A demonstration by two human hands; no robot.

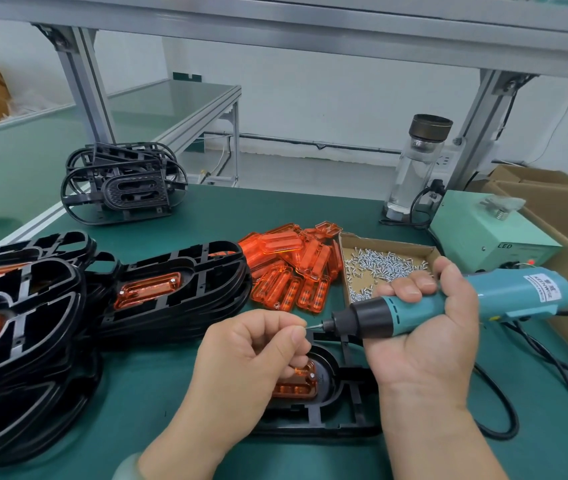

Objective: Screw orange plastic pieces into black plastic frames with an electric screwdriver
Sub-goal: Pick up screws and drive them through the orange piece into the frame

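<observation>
Hands above green workbench mat (pixel 178 393), white wall (pixel 310 98) beyond: left (pixel 251 355) pinches screw (pixel 305 328), right (pixel 424 341) grips electric screwdriver (pixel 525 289).

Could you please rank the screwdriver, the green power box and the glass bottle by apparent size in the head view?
1. Screwdriver: looks largest, but it is nearest the camera, so this is unsure.
2. Green power box.
3. Glass bottle: looks smallest, though not far behind the box.
</observation>
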